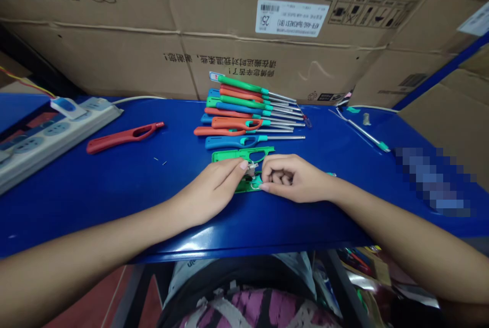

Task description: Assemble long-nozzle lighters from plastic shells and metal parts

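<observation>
Two green lighter shell halves lie at the middle of the table. The far shell half (244, 154) is open side up; the near shell half (243, 187) is partly covered by my hands. My left hand (212, 193) is closed, thumb and fingers pinching a small metallic lighter part (252, 167) over the near half. My right hand (296, 178) is curled, its thumb and forefinger pinched at a thin white wire (255, 186) by the near half's right end. Just beyond, several assembled long-nosed lighters (237, 123) in blue, orange, red and green lie in a stack.
A red lighter handle (124, 138) lies left, near a white power strip (57, 134). Toward the right are a metal lighter tube (369, 135) with wires and a small clear piece (366, 118). A large cardboard box (221, 7) stands along the back of the blue table (114, 195).
</observation>
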Tool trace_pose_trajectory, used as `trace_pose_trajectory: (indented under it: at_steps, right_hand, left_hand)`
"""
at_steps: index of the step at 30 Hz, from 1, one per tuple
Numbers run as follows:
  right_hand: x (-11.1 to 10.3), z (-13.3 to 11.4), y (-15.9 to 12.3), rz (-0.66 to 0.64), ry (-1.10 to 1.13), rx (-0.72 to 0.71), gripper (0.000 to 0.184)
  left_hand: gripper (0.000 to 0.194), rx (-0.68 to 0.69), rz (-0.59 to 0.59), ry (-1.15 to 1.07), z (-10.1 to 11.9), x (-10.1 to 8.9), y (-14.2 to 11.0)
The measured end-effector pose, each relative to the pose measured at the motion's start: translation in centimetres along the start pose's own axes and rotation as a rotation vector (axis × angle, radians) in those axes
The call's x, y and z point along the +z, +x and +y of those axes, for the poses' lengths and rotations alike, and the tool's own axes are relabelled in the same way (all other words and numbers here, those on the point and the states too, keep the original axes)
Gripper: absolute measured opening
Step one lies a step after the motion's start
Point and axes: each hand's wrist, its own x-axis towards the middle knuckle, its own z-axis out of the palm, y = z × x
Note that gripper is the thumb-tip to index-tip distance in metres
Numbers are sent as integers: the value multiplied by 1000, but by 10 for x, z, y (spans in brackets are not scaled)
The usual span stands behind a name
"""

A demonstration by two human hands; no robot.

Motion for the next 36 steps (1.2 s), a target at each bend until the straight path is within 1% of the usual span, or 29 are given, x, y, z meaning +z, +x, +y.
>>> trace_pose_trajectory:
  at_steps: [2, 4, 7, 9, 13, 19, 23, 29, 36]
  right_hand:
    - [1, 2, 0, -2, 85, 55, 22]
    - [1, 4, 0, -32, 194, 112, 23]
    - [1, 7, 0, -53, 302, 160, 24]
    - [1, 8, 0, -44, 313, 168, 25]
    - [1, 7, 0, -28, 319, 154, 25]
    - [2, 6, 0, 16, 348, 157, 25]
    - [3, 5, 1, 51, 343, 134, 26]
    - [2, 4, 1, 35, 336, 178, 29]
    - [1, 2, 1, 35, 321, 170, 30]
  left_hand:
    - [34, -17, -13, -53, -5, 2, 1]
    - [31, -27, -46, -97, -9, 2, 3]
    - [26, -50, -96, -159, -10, 0, 6]
    - [25, -101, -128, -216, -9, -4, 9]
    - [30, -263, -204, -375, -9, -11, 13]
    - [33, -349, -222, -521, -10, -15, 18]
    - [26, -410, -220, -556, -10, -16, 19]
    - [25, -362, -239, -499, -12, -17, 18]
    - [25, -383, -231, -497, -12, -17, 18]
